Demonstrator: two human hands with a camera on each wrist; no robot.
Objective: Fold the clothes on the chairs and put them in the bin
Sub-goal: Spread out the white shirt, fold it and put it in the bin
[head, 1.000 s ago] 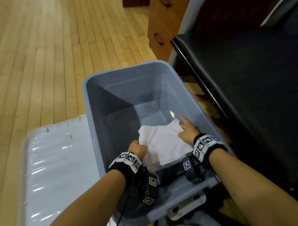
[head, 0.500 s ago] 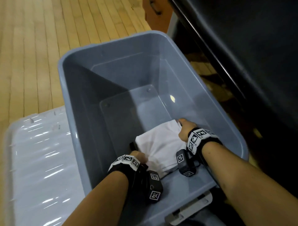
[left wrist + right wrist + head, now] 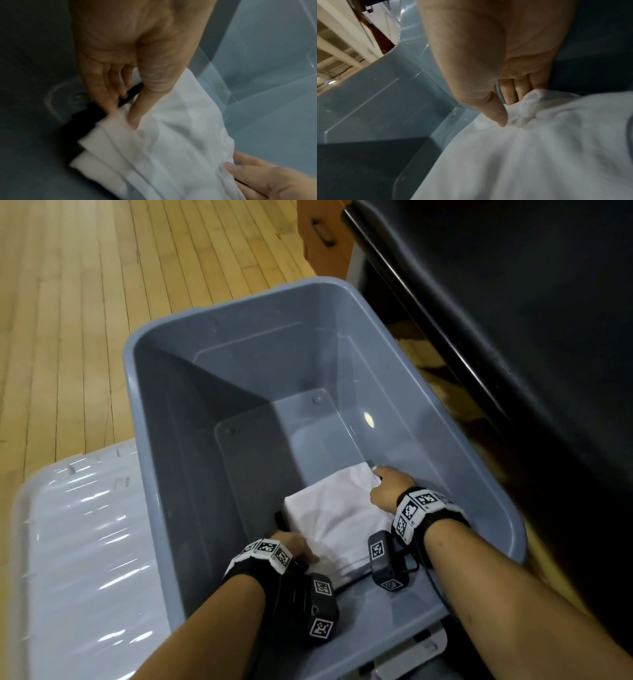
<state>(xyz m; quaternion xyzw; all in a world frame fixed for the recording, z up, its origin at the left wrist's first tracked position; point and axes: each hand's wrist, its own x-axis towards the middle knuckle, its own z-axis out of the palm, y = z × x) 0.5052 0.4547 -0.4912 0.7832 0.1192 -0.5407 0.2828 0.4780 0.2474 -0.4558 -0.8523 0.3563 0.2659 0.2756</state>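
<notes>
A pale wooden floor (image 3: 85,313) runs under a grey-blue bin (image 3: 147,440), with a shiny white lid (image 3: 82,559) lying flat beside it on the left and a dark seat (image 3: 513,337) close on the right, cut off by the picture's edge. A folded white shirt (image 3: 337,518) lies in the bin's near end, over something black (image 3: 80,121) of which only an edge shows; what it is cannot be made out. The left hand (image 3: 296,546) pinches the shirt's near-left corner, thumb on top and fingers (image 3: 102,97) under the stacked layers. The right hand (image 3: 387,491) grips the far-right corner, with a bunch of cloth gathered between thumb and curled fingers (image 3: 520,88). From the head view both sets of fingertips are hidden by the hands and wrist bands. The wrist views are blurred.
</notes>
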